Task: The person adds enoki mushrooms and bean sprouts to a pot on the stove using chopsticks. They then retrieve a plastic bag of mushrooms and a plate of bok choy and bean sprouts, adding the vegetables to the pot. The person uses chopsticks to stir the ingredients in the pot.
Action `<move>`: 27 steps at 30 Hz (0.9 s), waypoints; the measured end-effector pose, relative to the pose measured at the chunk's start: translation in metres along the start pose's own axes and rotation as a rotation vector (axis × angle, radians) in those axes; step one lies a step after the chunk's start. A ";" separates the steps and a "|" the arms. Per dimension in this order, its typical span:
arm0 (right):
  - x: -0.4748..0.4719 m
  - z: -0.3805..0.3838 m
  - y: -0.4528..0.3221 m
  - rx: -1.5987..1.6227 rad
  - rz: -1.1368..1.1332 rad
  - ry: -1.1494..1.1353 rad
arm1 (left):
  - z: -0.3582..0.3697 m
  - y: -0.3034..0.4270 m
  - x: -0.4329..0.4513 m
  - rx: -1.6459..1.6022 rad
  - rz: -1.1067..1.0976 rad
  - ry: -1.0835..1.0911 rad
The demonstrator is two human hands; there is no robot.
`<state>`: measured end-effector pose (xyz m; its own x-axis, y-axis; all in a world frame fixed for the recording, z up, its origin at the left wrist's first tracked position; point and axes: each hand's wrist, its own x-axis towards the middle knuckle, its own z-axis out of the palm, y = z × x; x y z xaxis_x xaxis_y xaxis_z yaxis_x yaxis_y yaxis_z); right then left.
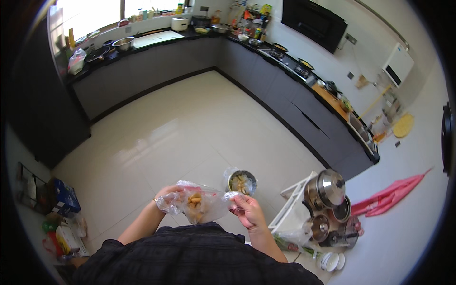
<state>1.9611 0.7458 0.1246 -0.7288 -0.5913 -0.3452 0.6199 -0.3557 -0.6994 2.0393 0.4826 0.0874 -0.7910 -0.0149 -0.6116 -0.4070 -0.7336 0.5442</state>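
A clear plastic bag (pixel 213 208) with red print is stretched between my two hands in front of my body. Inside it lie several small golden-brown food pieces (pixel 195 200), whose exact kind I cannot tell. My left hand (pixel 171 195) grips the bag's left side, where the plastic is bunched up. With thumb and fingers my right hand (pixel 247 210) pinches the bag's right edge. On the floor just beyond my right hand stands a round bin (pixel 255 181), lined with a clear bag and holding scraps.
At the right, a white rack (pixel 290 210) stands beside a lidded steel pot (pixel 329 188) and white bowls (pixel 331 262). A blue box (pixel 64 197) is at the left. Grey cabinets (pixel 270 82) line the far walls, with pans on the stove (pixel 302 71).
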 end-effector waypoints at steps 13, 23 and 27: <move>0.236 0.016 -0.051 -0.142 0.256 -0.230 | 0.031 0.120 0.164 0.578 0.086 -0.310; 0.406 0.017 -0.178 -0.242 -0.016 -0.182 | 0.114 0.237 0.367 0.867 0.089 -0.441; 0.458 -0.030 -0.203 -0.184 -0.202 0.082 | 0.156 0.274 0.442 0.703 -0.050 -0.310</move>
<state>1.4928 0.5693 0.0898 -0.8580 -0.4584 -0.2317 0.4021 -0.3187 -0.8584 1.5066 0.3811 0.0563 -0.8138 0.2743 -0.5124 -0.5581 -0.1226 0.8207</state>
